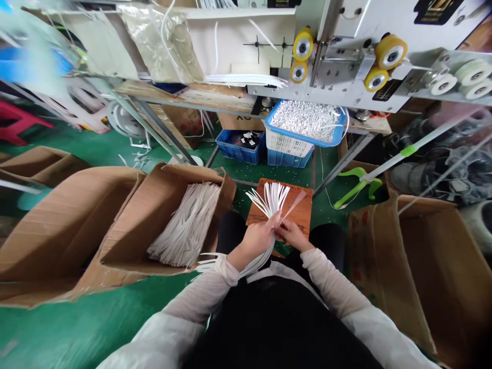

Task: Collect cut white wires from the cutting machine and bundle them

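Observation:
My left hand [258, 238] is closed around a bundle of thin white wires [274, 197]. Their upper ends fan out above my fist, and the lower ends trail down to the left past my wrist. Beside it, my right hand [292, 234] is pinched close against the bundle. A thin pale strip [295, 205], smeared by motion, sticks up from those fingers; its kind is unclear. Both hands are above a small brown wooden stool [305, 218] between my knees. More white wires [190, 223] lie in the cardboard box on my left.
That cardboard box [126, 241] stands by my left leg, another open box [388, 256] on my right. Ahead is a machine [346, 77] with yellow rollers on a bench. Below it, a blue basket [271, 120] holds small white bits. A green-footed stand [359, 187] is at right.

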`<state>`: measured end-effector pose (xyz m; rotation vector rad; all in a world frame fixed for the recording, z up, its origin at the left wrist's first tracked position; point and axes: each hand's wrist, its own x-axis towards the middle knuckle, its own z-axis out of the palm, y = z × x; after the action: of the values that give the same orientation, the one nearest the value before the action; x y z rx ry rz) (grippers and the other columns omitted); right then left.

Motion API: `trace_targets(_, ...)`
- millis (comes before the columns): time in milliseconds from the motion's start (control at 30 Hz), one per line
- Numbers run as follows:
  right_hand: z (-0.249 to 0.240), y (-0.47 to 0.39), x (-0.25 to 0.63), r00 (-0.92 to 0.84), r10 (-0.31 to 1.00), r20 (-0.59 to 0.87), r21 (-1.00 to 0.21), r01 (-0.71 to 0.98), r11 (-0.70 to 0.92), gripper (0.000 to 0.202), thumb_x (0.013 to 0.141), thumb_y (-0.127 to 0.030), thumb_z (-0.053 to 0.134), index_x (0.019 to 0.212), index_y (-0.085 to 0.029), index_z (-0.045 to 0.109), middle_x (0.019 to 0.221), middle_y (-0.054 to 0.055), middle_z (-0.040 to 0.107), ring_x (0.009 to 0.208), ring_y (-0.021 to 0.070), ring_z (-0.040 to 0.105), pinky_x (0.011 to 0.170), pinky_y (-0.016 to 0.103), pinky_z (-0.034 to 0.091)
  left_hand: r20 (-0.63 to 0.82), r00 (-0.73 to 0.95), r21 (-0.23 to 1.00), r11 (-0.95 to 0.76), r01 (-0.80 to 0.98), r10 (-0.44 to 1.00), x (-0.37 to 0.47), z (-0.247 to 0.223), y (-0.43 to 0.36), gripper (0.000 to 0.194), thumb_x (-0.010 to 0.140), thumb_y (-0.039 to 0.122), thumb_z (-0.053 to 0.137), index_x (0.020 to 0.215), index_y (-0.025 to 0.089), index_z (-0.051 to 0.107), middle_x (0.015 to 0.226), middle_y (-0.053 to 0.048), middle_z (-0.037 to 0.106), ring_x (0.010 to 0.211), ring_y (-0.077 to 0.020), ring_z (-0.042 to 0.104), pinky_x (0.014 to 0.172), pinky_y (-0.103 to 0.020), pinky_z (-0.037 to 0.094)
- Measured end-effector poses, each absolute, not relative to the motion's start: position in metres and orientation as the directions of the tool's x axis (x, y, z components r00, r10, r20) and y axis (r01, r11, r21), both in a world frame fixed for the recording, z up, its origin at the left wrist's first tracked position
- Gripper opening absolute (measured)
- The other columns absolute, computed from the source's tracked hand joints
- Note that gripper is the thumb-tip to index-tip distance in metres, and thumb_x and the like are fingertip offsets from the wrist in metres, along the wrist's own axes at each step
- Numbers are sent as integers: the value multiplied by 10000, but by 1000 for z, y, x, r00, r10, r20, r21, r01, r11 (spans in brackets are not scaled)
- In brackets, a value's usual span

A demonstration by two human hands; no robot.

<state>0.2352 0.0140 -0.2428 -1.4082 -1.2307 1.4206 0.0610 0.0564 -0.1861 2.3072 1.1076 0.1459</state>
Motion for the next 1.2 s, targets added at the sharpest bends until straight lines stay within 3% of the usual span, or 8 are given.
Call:
trace_targets(133,-231,17,240,-146,930,-336,-942,29,-336,330,808,-491,703,783,-211,532,574,-52,526,529,117,513,473,221,415,-154,582,704,-325,632,799,60,-195,54,246,918,253,512,1093,200,676,915,-78,719,826,-228,651,802,-325,465)
trace_targets(233,-225,18,243,-170,916,-364,-931,57,-360,290,813,-432,698,769,-218,507,595,-43,553,552,126,535,502,231,424,-165,621,773,-291,564,766,58,-204,58,139,878,187,528,883,188,666,913,-74,688,840,-213,620,797,-313,449)
trace_targets(367,-224,18,244,-205,943,-263,-952,210,-220,180,874,-349,600,792,-223,499,616,-34,568,573,136,532,568,251,437,-198,633,833,-211,511,749,60,-216,66,92,827,134,546,822,178,627,874,-50,657,827,-184,600,780,-284,448)
trace_targets(533,-231,18,233,-91,996,-8,-896,443,34,141,893,-290,554,778,-231,499,692,16,595,672,182,568,669,293,456,-297,525,862,-12,506,797,68,-225,66,182,880,236,514,723,167,573,587,20,521,530,-125,482,565,-237,400)
trace_targets(700,-239,10,220,57,998,-26,-965,261,-40,222,890,-362,555,720,-238,485,773,47,640,739,204,617,719,321,503,-238,373,871,27,491,897,70,-226,50,224,916,318,500,761,171,563,745,-34,636,685,-153,578,667,-259,429)
trace_targets(833,-243,2,216,88,992,-92,-990,94,-100,258,843,-426,608,703,-236,505,854,48,669,812,204,628,770,332,538,-183,409,874,-42,483,894,63,-227,48,146,907,288,530,805,184,535,776,-29,630,701,-156,590,664,-255,434)
trace_targets(1000,-241,3,218,20,998,-60,-992,113,-62,267,841,-435,636,694,-230,546,887,49,685,849,206,641,803,344,542,-111,589,824,-257,505,801,58,-206,63,48,857,169,563,810,178,572,872,-60,631,760,-191,607,710,-292,438)
trace_targets(1200,-238,9,231,-27,999,-26,-973,231,-19,280,825,-405,658,644,-222,549,824,47,635,801,197,603,737,333,539,-149,815,392,-723,569,560,53,-174,80,223,871,95,483,1017,169,635,983,-142,672,802,-254,663,690,-334,450)
